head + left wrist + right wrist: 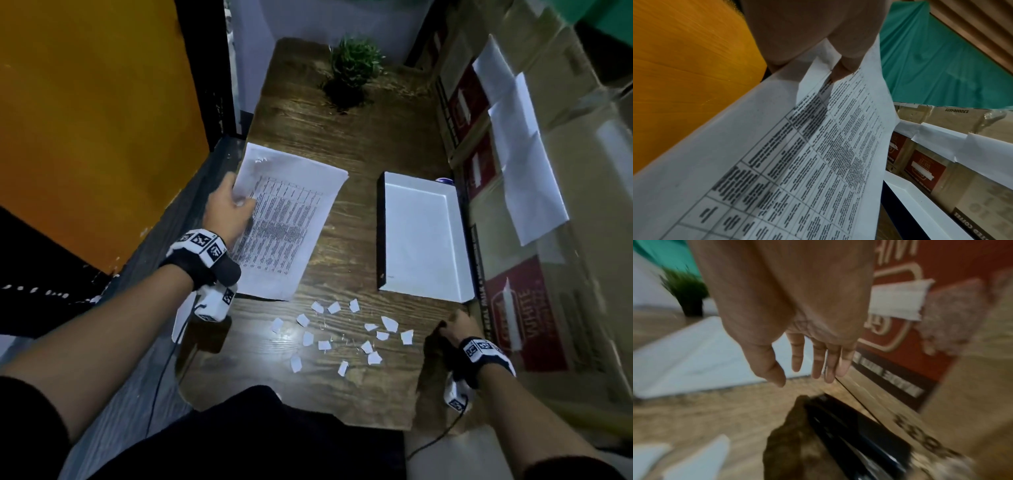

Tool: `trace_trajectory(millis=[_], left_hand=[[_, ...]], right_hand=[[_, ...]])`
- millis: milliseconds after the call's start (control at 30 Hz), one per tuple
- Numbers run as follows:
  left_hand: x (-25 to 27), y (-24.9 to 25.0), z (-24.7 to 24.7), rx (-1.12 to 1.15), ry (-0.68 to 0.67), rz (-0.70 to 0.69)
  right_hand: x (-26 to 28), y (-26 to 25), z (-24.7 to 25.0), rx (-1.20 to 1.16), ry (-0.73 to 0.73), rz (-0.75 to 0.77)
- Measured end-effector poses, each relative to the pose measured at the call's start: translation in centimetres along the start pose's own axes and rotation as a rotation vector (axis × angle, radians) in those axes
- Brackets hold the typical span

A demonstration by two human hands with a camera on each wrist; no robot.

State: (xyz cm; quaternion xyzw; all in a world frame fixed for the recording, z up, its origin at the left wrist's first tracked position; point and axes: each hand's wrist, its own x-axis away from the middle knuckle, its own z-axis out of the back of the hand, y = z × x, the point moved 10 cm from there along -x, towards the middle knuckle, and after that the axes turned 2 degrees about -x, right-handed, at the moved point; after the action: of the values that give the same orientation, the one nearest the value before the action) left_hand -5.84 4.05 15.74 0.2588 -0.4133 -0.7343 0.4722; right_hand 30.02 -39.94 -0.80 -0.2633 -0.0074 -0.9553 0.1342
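Head view: a stack of printed sheets (291, 222) is gripped at its far left edge by the left hand (227, 205), over the left side of the wooden tabletop (359, 144). The far part of the stack is lifted and bowed. In the left wrist view the thumb (842, 69) is pressed onto the printed table of the top sheet, just beside a folded-over corner. The fingers beneath are hidden.

The right hand (457, 329) is held at the near right edge of the tabletop, above a black tool (436, 346). In the right wrist view its fingers (797, 356) are seen loosely straight and released, with nothing grasped. The tool lies under the wrist and is too blurred to be named more closely.

A white tray (381, 233) with a dark outer wall is set to the right of the sheets, apart from them. Only its white floor and raised rim are shown. Torn paper scraps (388, 323) are scattered on the near part of the tabletop, between the two hands. A potted plant (354, 65) is placed at the far end, and cardboard boxes (582, 178) are stacked along the right.
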Motion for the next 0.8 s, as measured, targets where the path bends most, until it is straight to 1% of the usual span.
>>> trace_trajectory(millis=[33,100,167,200,233,300,400,467,600,700,733,800], left_hand=[[0.0,0.1,-0.3,-0.006,-0.006,0.005],[0.1,0.4,-0.8,-0.003,-0.015,0.016],[0.1,0.7,-1.0,-0.009,-0.015,0.016],[0.1,0.9,-1.1,-0.015,-0.017,0.014],[0.1,1.0,-1.2,-0.017,-0.024,0.015],[0.2,1.2,-1.3,-0.003,-0.03,0.024],[0.7,1.6,-1.2,0.057,-0.047,0.028],[1.0,2.0,-1.5,0.063,-0.089,0.014],[1.2,2.1,-1.4,0.018,-0.14,-0.002],[1.5,2.4,-1.5,0.045,-0.167,-0.018],[1.7,2.5,-1.5,0.047,-0.171,-0.029],[2.0,2.8,-1.2,0.04,-0.168,-0.052]], right_hand=[[0.2,1.2,-0.7,0.049,-0.023,-0.024],[0.0,2.9,-2.8,0.13,-0.083,-0.016],[-1.2,4.2,-5.4,0.209,-0.16,0.022],[-1.9,4.4,-6.1,0.239,-0.147,0.051],[-2.4,4.8,-6.8,0.259,-0.156,0.041],[-1.6,4.5,-6.0,0.172,-0.108,-0.002],[-0.6,1.5,-4.1,-0.049,-0.057,0.018],[0.1,-1.5,-2.7,-0.298,-0.048,0.066],[3.9,-12.1,2.0,-0.829,-0.107,0.329],[8.8,-21.0,8.1,-1.231,-0.126,0.605],[10.5,-23.9,10.0,-1.348,-0.152,0.685],[13.8,-28.8,13.6,-1.561,-0.15,0.827]])
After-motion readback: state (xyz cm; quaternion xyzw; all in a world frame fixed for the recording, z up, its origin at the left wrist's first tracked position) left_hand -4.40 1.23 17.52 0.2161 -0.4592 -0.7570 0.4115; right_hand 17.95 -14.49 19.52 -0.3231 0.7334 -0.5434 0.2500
